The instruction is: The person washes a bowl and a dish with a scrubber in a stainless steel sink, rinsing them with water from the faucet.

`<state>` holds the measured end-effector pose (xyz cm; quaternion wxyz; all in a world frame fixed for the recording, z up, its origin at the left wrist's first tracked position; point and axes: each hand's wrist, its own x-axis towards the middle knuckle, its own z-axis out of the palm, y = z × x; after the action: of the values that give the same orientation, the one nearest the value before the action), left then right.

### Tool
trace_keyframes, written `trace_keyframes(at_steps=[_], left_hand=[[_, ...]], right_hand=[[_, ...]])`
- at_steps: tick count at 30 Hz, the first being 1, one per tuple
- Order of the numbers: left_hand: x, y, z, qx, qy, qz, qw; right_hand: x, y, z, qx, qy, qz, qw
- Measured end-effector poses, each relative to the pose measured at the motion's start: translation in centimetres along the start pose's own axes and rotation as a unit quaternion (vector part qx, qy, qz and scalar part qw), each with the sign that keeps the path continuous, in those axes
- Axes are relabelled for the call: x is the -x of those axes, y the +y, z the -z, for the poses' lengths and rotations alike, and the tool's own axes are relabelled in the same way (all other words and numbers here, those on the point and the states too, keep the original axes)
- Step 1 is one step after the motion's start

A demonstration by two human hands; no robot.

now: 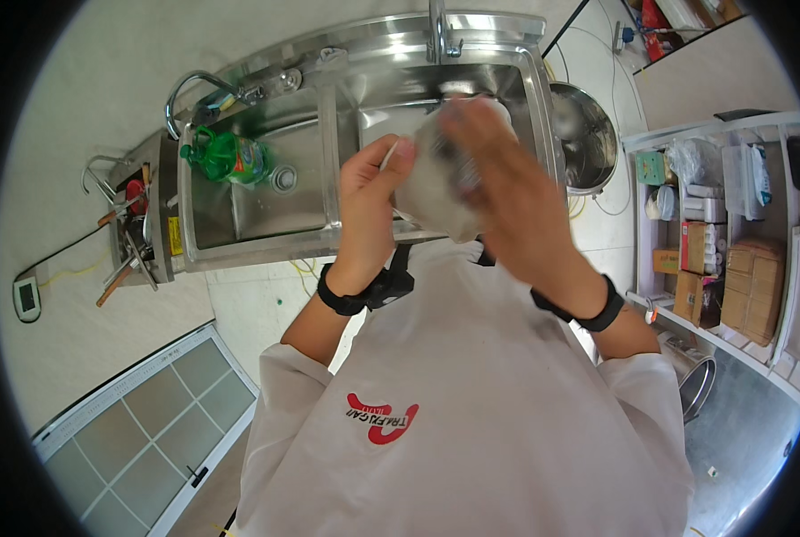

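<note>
My left hand (373,191) grips the rim of an off-white dish (424,191), thumb on its near face. The dish is tilted above the right basin (379,121) of a stainless steel sink. My right hand (517,184) is blurred and lies over the dish's right side. Beneath its fingers is a grey, shiny scrubber (459,168), apparently steel wool, pressed to the dish. Behind my right hand a white rounded edge shows; I cannot tell whether it belongs to the same dish.
A green plastic bottle (228,158) lies in the left basin (285,218) near its drain. Faucets (438,33) rise behind the sink. Knives and utensils stand in a steel holder (165,228) at left. A large steel pot (582,137) is at right, beside shelves with boxes (752,288).
</note>
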<state>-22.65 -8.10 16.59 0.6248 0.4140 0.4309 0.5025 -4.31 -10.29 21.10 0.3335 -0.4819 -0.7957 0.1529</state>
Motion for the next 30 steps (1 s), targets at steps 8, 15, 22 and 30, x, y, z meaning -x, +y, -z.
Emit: trace_keyframes(at_steps=[8,15,22,30], left_hand=[[-0.5,0.1,-1.9,0.053,0.034,-0.006,0.998],[-1.2,-0.8,-2.2,0.038,0.075,0.003,0.996],[-1.2,-0.9,-3.5,0.021,0.092,-0.044,0.995],[-2.4,-1.0,-3.2,0.038,0.107,0.003,0.994]], right_hand=[[0.0,1.4,0.1,0.081,0.048,-0.020,0.995],[0.8,1.0,-0.8,0.101,-0.010,0.106,0.989],[0.2,3.2,0.0,0.008,0.058,-0.081,0.995],[2.3,3.9,-2.3,0.106,0.041,0.184,0.976]])
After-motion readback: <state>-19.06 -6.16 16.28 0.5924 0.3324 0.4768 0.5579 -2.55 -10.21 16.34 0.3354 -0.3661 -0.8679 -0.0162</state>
